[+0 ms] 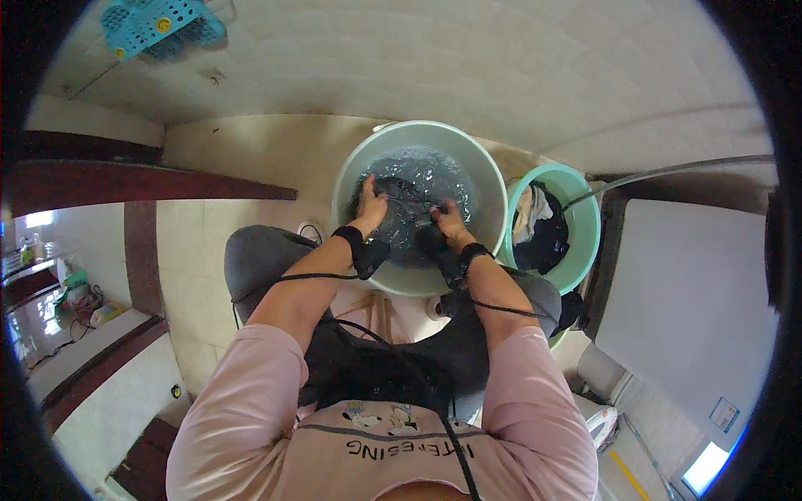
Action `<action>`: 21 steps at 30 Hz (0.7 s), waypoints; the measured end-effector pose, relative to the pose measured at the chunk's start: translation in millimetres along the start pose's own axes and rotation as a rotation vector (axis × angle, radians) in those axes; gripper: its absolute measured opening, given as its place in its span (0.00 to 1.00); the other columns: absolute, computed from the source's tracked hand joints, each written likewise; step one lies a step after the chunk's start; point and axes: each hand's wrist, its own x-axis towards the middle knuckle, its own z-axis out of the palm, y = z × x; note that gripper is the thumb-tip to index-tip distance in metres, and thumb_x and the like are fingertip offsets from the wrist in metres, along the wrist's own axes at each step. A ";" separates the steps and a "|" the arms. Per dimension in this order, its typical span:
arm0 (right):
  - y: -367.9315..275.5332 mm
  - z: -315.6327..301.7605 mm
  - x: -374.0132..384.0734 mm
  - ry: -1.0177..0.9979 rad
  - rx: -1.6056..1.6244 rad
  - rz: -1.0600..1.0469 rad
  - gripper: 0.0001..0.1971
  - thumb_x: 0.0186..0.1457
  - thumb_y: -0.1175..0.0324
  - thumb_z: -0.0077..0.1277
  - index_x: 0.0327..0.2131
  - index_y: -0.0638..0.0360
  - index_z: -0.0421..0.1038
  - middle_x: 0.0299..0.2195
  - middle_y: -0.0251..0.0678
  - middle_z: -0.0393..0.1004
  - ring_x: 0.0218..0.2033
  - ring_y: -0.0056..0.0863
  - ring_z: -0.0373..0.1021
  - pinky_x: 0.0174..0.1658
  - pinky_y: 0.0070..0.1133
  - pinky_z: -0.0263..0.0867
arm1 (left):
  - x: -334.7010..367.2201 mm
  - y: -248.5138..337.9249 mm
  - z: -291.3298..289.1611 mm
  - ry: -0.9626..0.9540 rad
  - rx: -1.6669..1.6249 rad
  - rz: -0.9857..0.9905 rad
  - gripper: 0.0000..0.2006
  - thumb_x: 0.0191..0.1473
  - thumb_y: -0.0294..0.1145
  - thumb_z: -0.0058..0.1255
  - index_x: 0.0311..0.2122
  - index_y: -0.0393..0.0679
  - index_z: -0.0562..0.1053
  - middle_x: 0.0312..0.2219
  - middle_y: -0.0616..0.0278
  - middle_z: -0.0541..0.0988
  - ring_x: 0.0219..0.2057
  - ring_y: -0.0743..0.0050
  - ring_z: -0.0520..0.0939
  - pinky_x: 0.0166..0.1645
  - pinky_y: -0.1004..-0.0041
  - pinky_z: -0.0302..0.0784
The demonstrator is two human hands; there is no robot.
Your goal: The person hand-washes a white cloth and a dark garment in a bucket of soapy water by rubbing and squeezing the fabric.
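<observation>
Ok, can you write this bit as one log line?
left hand: holding dark cloth | right hand: holding same cloth | big tub: bubbly water, cloth | green bucket: clothes

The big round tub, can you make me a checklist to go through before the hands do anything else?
1. Water in the big tub: ok, there is some, with bubbles.
2. Left hand holding the dark cloth: ok.
3. Right hand holding the dark cloth: ok, its grip is a pinch.
4. Black wrist bands dry: cannot tell, the picture doesn't show it.
5. Gray hose aimed into the big tub: not ok, it leads to the green basin.
</observation>
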 end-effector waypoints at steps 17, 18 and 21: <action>-117.2 42.2 -59.7 0.167 -0.378 -0.352 0.18 0.46 0.57 0.43 0.32 0.62 0.70 0.29 0.53 0.70 0.33 0.48 0.67 0.36 0.33 0.63 | -21.1 64.3 1.3 -0.328 -0.303 -0.336 0.30 0.49 0.53 0.36 0.46 0.34 0.59 0.41 0.44 0.67 0.40 0.47 0.69 0.33 0.51 0.67; -113.0 36.6 -56.3 0.165 -0.374 -0.351 0.18 0.46 0.57 0.43 0.32 0.62 0.70 0.29 0.53 0.70 0.33 0.48 0.67 0.36 0.33 0.63 | -27.9 78.8 -4.8 -0.376 -0.272 -0.433 0.32 0.49 0.51 0.39 0.49 0.32 0.55 0.45 0.41 0.64 0.47 0.43 0.65 0.41 0.52 0.66; -96.0 30.3 -41.8 0.191 -0.634 -0.233 0.22 0.47 0.51 0.39 0.34 0.61 0.70 0.30 0.53 0.70 0.35 0.47 0.67 0.39 0.34 0.61 | -38.0 73.2 -2.4 -0.373 -0.026 -0.273 0.25 0.49 0.45 0.37 0.40 0.28 0.64 0.35 0.36 0.70 0.41 0.41 0.70 0.44 0.58 0.64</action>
